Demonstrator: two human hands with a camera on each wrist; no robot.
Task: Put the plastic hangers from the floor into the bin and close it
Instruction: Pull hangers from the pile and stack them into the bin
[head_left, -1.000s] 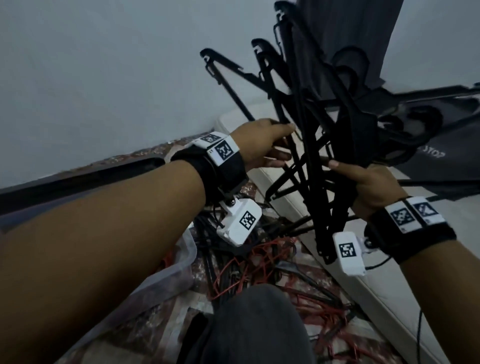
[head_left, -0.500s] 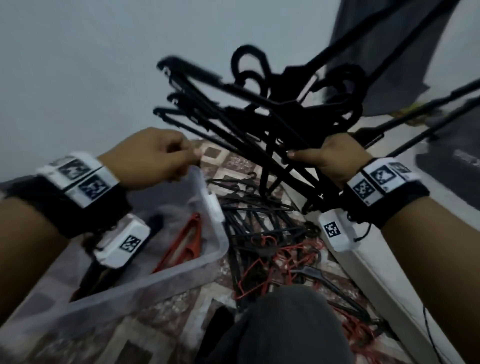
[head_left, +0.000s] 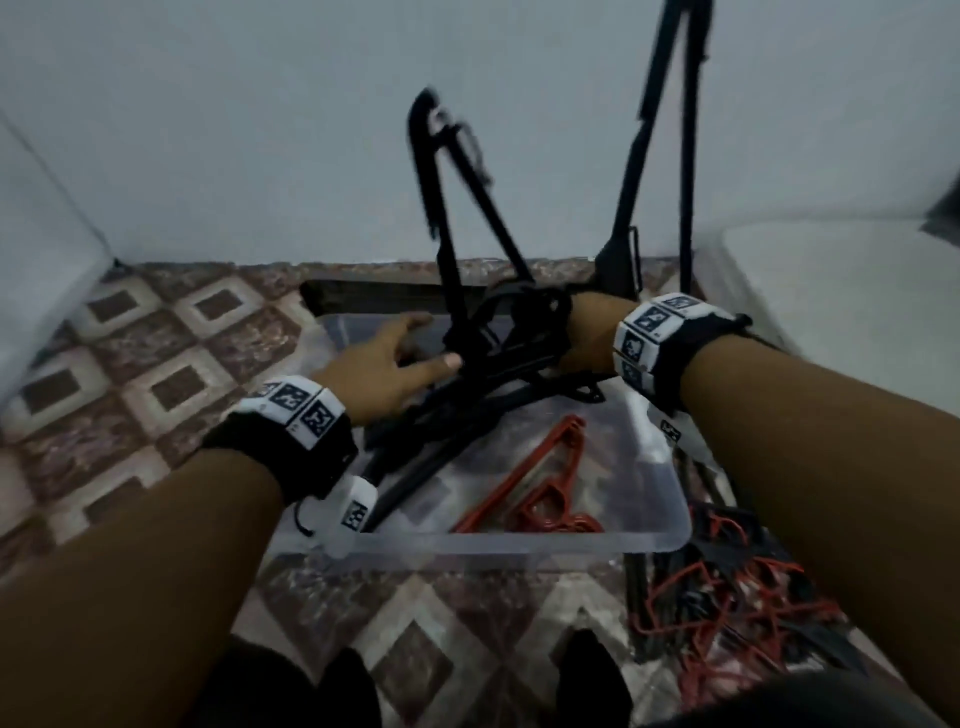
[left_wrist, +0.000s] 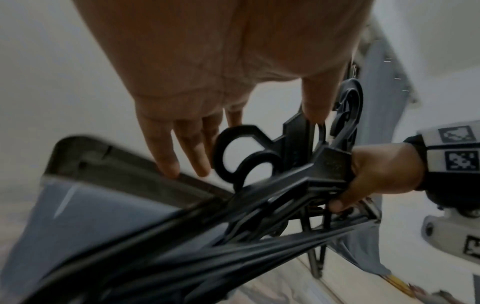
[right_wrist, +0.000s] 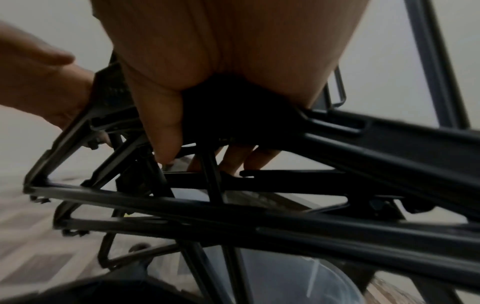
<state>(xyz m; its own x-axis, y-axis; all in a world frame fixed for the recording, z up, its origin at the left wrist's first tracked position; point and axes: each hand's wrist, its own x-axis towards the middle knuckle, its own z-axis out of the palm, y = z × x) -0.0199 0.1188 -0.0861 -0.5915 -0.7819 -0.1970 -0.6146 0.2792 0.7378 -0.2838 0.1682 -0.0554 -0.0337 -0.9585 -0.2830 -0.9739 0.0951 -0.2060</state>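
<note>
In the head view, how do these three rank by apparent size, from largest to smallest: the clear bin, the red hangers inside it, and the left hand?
1. Clear bin: clearly the largest.
2. Red hangers in the bin.
3. Left hand: it looks about as big as the red hangers, and blur makes this order unsure.
</note>
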